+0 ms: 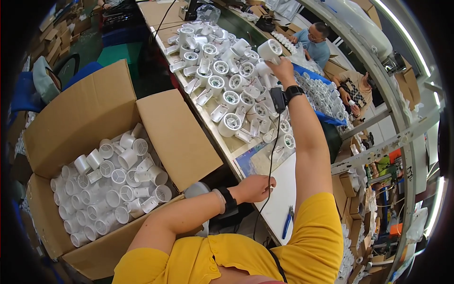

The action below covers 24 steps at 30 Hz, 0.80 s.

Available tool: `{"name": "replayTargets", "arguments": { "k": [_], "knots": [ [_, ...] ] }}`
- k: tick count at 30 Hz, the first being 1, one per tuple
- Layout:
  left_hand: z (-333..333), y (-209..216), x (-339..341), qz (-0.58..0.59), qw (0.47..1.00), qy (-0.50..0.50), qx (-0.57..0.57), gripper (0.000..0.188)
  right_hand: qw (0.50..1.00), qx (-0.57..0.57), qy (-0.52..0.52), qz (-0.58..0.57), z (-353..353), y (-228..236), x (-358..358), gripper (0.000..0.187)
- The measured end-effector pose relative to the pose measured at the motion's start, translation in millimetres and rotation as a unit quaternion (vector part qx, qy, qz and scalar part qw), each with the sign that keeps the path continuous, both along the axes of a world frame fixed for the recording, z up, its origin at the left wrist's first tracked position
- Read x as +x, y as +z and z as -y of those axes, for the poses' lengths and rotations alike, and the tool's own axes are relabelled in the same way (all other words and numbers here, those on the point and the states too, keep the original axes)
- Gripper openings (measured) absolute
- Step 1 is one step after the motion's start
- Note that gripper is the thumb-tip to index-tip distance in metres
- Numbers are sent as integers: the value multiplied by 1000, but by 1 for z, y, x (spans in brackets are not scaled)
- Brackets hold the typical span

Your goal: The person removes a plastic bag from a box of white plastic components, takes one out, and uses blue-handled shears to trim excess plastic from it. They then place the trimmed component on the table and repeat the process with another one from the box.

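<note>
My right hand (282, 71) is stretched to the far side of the workbench, its fingers closed on a white cylindrical plastic housing (270, 49) with a round opening. Beneath and to the left of it spreads a heap of similar white housings (231, 98), many with small circuit boards and thin wires showing inside. Closer to me, my left hand (257, 188) is curled into a fist over the bench's near edge, beside a white work surface (282, 189). Whatever its fingers hold, if anything, is hidden. Blue-handled pliers (287, 222) lie on that surface.
An open cardboard box (80, 118) full of white plastic cups (113, 175) stands at left. A blue crate (326, 116) of small white parts sits beyond the bench. A black cable (268, 199) hangs across. Two people (314, 45) work at the far right, behind a metal frame (378, 146).
</note>
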State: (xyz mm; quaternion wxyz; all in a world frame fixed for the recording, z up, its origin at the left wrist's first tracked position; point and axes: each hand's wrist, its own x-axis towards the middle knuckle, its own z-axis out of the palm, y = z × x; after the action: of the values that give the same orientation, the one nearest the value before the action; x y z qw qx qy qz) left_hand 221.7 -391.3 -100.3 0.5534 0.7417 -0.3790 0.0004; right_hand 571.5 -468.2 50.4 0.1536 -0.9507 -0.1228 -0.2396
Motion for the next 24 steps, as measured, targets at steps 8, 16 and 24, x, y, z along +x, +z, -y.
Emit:
{"name": "replayTargets", "arguments": {
  "k": [8, 16, 24],
  "knots": [
    [-1, 3, -2, -41, 999, -17, -7, 13, 986, 127, 32, -107, -56, 37, -13, 48],
    [4, -5, -2, -42, 998, -15, -39, 14, 949, 136, 100, -268, -158, 16, 19, 49],
    [-3, -5, 2, 18, 992, -2, -126, 16, 979, -100, 81, -158, -199, -25, 82, 50]
  ]
}}
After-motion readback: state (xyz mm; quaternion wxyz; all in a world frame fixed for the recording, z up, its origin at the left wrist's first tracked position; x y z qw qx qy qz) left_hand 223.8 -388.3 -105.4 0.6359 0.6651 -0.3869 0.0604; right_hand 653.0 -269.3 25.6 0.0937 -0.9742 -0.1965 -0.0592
